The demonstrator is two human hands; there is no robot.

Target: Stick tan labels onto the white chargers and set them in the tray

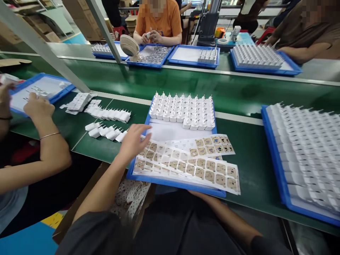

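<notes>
My left hand [132, 141] is over the left side of a blue tray [180, 186], fingers stretched out and apart, with nothing in it. Beneath and beside it lie overlapping sticker sheets [209, 170] with tan die-cut shapes. Rows of white plug adapters [183, 108] stand at the tray's far end, pins up. Just left of my hand, loose white adapters [106, 131] lie on the green belt. Of my right arm only the forearm [225, 216] shows; the hand is hidden below the tray's near edge.
At right a blue tray [276, 166] is packed with adapters. A co-worker's hands [39, 106] work at a tray on the left. Across a raised divider [186, 78] stand more trays, a small fan [130, 46] and seated people. A slanted metal post [53, 53] crosses the upper left.
</notes>
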